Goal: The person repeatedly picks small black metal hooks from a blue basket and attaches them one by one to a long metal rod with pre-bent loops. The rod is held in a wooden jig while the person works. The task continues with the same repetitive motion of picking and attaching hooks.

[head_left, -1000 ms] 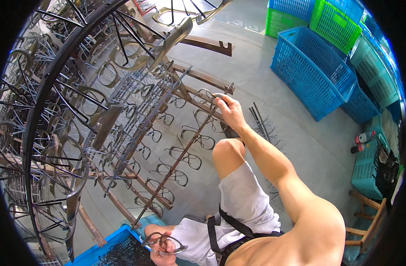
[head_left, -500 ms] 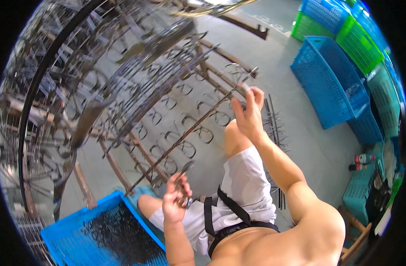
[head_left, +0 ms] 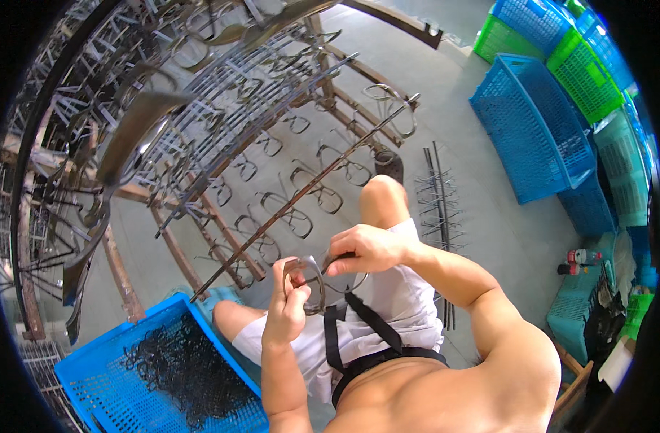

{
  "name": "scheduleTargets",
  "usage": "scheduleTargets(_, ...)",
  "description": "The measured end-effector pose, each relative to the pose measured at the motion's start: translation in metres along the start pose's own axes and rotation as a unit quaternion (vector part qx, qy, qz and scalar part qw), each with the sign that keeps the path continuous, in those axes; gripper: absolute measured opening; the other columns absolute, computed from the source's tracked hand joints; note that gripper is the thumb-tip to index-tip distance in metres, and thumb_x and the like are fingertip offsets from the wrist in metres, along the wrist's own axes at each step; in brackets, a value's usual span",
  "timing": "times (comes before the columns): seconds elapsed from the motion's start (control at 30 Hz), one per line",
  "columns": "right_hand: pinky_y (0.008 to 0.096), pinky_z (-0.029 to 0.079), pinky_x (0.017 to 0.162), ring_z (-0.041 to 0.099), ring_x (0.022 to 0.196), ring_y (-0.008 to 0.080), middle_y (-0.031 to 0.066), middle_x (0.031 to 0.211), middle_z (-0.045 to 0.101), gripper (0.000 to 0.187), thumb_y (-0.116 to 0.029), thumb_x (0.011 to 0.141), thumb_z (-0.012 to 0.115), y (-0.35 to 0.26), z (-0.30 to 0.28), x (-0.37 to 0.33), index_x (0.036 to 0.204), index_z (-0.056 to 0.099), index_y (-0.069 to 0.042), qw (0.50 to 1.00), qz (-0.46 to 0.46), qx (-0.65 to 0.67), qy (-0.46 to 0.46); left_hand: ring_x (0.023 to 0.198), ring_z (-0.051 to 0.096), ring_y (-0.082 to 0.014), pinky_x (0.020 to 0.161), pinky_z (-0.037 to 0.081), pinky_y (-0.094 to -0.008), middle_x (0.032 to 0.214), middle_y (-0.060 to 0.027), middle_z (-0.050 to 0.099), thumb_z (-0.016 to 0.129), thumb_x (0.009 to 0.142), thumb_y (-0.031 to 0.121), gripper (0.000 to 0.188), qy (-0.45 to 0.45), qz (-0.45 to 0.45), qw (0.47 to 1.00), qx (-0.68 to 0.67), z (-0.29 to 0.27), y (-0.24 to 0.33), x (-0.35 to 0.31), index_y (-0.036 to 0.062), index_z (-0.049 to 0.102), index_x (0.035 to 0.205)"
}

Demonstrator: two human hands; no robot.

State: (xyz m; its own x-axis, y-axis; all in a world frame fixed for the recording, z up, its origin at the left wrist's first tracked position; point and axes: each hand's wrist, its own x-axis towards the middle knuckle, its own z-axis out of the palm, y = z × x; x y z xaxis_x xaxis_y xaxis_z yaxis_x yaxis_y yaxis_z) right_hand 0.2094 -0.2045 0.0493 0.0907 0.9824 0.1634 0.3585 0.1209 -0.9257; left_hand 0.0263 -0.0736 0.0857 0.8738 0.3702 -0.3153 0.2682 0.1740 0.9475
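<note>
My left hand (head_left: 291,303), raised over my lap, is closed on the rim of a metallic spectacle frame (head_left: 314,283). Reaching in from the right, my right hand (head_left: 367,247) pinches a dark part at the frame's other side; its fingertips partly hide that part. Just beyond both hands, a long brown rod (head_left: 301,216) runs slantwise from near left to far right. Several spectacle frames (head_left: 295,219) hang along it, one large frame (head_left: 389,108) close to its far end.
A rusty metal rack (head_left: 182,252) crowded with more spectacle frames fills the left. The blue basket (head_left: 121,346) near my left leg holds many small black pieces. Thin rods with prongs (head_left: 440,209) lie on the floor at right, before stacked blue crates (head_left: 521,144) and green crates (head_left: 586,72).
My right hand has come back from the rod's far end to the spectacle frame in my left hand. My left hand has moved slightly up and right, turning the frame's rims into view.
</note>
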Motion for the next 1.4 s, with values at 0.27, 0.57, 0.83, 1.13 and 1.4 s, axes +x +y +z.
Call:
scheduleTargets(0.27, 0.0194, 0.031, 0.042, 0.039, 0.047, 0.0026, -0.0058, 0.064, 0.048, 0.015, -0.011, 0.093, 0.047, 0.030, -0.068, -0.017, 0.096, 0.060, -0.004, 0.842, 0.080, 0.270, 0.460, 0.067, 0.060, -0.0230, 0.066, 0.049, -0.0349, 0.069, -0.0074, 0.057, 0.039, 0.096, 0.041, 0.038, 0.177, 0.085, 0.951, -0.240, 0.013, 0.002, 0.023, 0.0088, 0.050, 0.080)
scheduleTargets(0.57, 0.0191, 0.028, 0.049, 0.034, 0.058, 0.0017, -0.0082, 0.070, 0.047, 0.018, -0.014, 0.092, 0.054, 0.088, -0.083, 0.034, 0.106, 0.061, -0.004, 0.727, 0.074, 0.185, 0.657, 0.042, 0.035, -0.0110, 0.041, 0.026, -0.0233, 0.063, -0.0051, 0.053, 0.046, 0.094, 0.041, 0.033, 0.084, -0.104, 0.947, -0.291, 0.022, -0.011, 0.035, 0.0100, 0.054, 0.085)
scheduleTargets(0.83, 0.0198, 0.031, 0.050, 0.038, 0.058, 0.0029, -0.0066, 0.066, 0.046, 0.019, -0.014, 0.091, 0.054, 0.094, -0.087, 0.035, 0.106, 0.062, -0.004, 0.734, 0.092, 0.097, 0.666, 0.055, 0.045, -0.0126, 0.049, 0.035, -0.0242, 0.080, -0.0080, 0.058, 0.052, 0.088, 0.020, 0.016, 0.040, -0.075, 0.947, -0.310, 0.021, -0.018, 0.033, 0.0070, 0.052, 0.098)
scheduleTargets(1.13, 0.0191, 0.029, 0.048, 0.036, 0.056, 0.0015, -0.0081, 0.064, 0.044, 0.020, -0.017, 0.092, 0.053, 0.090, -0.089, 0.031, 0.104, 0.063, -0.006, 0.749, 0.092, 0.234, 0.613, 0.055, 0.046, -0.0129, 0.050, 0.036, -0.0244, 0.081, -0.0085, 0.058, 0.053, 0.086, 0.016, 0.016, 0.033, -0.075, 0.943, -0.321, 0.020, -0.017, 0.030, 0.0064, 0.053, 0.098)
scheduleTargets(1.4, 0.0193, 0.028, 0.044, 0.034, 0.051, 0.0010, -0.0092, 0.064, 0.045, 0.020, -0.017, 0.092, 0.055, 0.084, -0.072, 0.046, 0.105, 0.064, -0.005, 0.768, 0.064, 0.251, 0.586, 0.062, 0.048, -0.0144, 0.054, 0.039, -0.0263, 0.088, -0.0088, 0.057, 0.053, 0.082, 0.010, 0.018, 0.012, -0.055, 0.941, -0.334, 0.020, -0.018, 0.031, 0.0052, 0.051, 0.100)
